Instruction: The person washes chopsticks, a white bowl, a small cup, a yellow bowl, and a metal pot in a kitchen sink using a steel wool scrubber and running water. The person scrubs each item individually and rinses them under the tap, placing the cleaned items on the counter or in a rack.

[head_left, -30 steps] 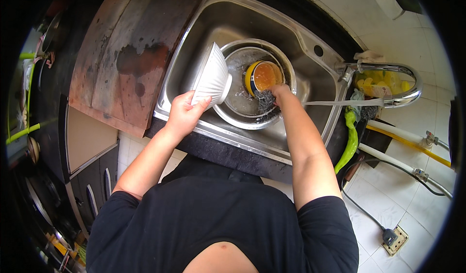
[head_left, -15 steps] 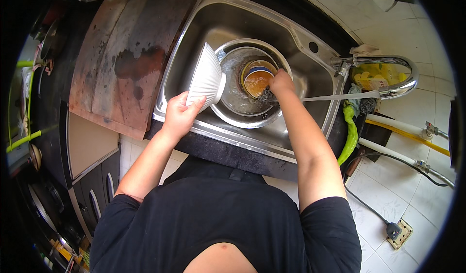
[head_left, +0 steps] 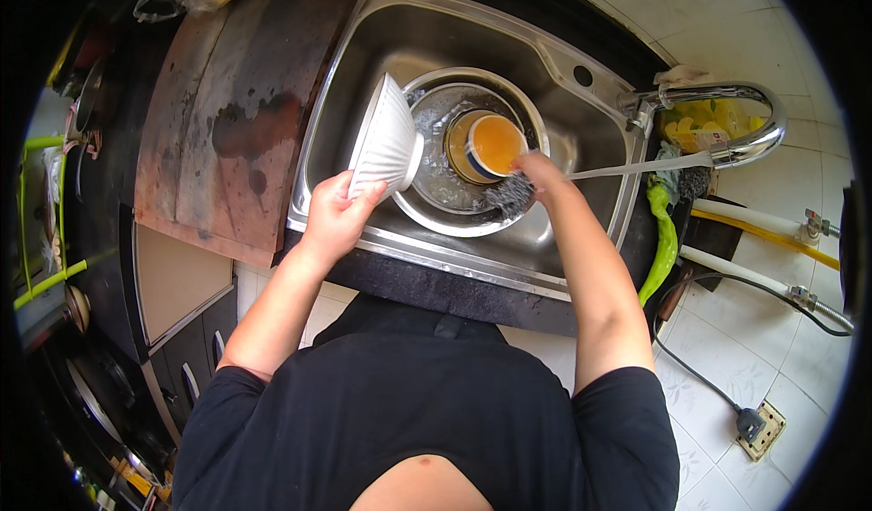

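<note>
My left hand (head_left: 338, 213) grips a white ribbed bowl (head_left: 386, 143) by its lower edge, tilted on its side over the left part of the basin. In my right hand (head_left: 542, 175), slightly blurred, is a grey wire scourer (head_left: 511, 197). The scourer hangs over the right side of a round steel basin (head_left: 472, 230) in the sink. Inside the basin, in sudsy water, a small bowl (head_left: 498, 145) with an orange-brown inside and a dark blue band leans on a yellowish bowl (head_left: 460, 155). My right fingers are close to the small bowl's rim.
Water (head_left: 627, 168) streams from the curved chrome tap (head_left: 749, 143) toward my right wrist. Around the basin is the steel sink (head_left: 427, 43). A stained wooden board (head_left: 218, 148) lies left of it. Green peppers (head_left: 661, 238) and another scourer (head_left: 695, 182) are beside the tap.
My right hand and the scourer have drawn back toward the basin's near right side. The small bowl has tipped and shifted slightly right. My left hand still holds the white bowl much as before.
</note>
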`<move>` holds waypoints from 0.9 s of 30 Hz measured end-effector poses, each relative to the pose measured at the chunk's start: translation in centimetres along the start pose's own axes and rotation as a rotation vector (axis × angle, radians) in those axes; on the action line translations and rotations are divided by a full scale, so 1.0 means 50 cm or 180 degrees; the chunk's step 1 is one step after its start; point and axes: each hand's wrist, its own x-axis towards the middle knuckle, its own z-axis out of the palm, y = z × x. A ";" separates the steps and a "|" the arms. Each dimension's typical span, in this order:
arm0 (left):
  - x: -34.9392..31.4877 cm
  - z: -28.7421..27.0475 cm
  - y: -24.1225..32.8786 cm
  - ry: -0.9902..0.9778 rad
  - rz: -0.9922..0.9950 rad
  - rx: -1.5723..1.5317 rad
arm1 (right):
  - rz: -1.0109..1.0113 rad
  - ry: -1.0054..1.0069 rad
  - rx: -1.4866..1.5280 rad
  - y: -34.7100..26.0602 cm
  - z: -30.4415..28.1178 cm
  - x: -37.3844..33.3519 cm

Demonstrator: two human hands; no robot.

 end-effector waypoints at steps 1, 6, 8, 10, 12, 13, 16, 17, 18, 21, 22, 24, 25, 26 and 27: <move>0.006 0.001 0.005 -0.0066 0.0082 0.0155 | 0.0012 0.0053 0.0640 0.006 -0.008 -0.043; 0.043 0.022 0.016 -0.0439 0.0464 0.1077 | 0.0864 -0.1035 0.2816 0.094 -0.083 -0.152; 0.063 0.053 0.025 -0.0510 0.0886 0.1407 | 0.0576 -0.1531 0.2999 0.130 -0.086 -0.184; 0.082 0.077 0.035 -0.0739 0.1220 0.1964 | 0.0332 -0.1777 0.3152 0.146 -0.080 -0.210; 0.098 0.103 0.014 -0.0919 0.1502 0.2302 | 0.0134 -0.1886 0.3268 0.152 -0.072 -0.232; 0.106 0.115 -0.003 -0.1013 0.1615 0.2438 | 0.0117 -0.1747 0.3168 0.156 -0.068 -0.236; 0.114 0.152 -0.037 -0.1379 0.1713 0.2858 | 0.0378 -0.1091 0.3113 0.162 -0.064 -0.249; 0.114 0.160 -0.056 -0.1468 0.1770 0.2894 | 0.0518 -0.0547 0.3101 0.171 -0.063 -0.240; 0.112 0.166 -0.073 -0.1555 0.1827 0.2931 | 0.0477 -0.0129 0.2996 0.181 -0.062 -0.244; 0.104 0.182 -0.098 -0.1617 0.1940 0.3118 | -0.0242 0.0304 0.2055 0.164 -0.062 -0.304; 0.100 0.185 -0.102 -0.1654 0.1903 0.3221 | -0.0411 0.0357 0.2021 0.161 -0.060 -0.319; 0.098 0.191 -0.118 -0.1672 0.1960 0.3341 | -0.0747 0.0452 0.1927 0.157 -0.057 -0.345; 0.097 0.194 -0.117 -0.1778 0.1816 0.3492 | -0.0877 0.0467 0.1909 0.164 -0.056 -0.345; 0.094 0.197 -0.116 -0.1876 0.1665 0.3642 | -0.1002 0.0540 0.1813 0.167 -0.058 -0.346; 0.088 0.201 -0.115 -0.1851 0.1804 0.3691 | -0.1127 0.0609 0.1712 0.170 -0.060 -0.347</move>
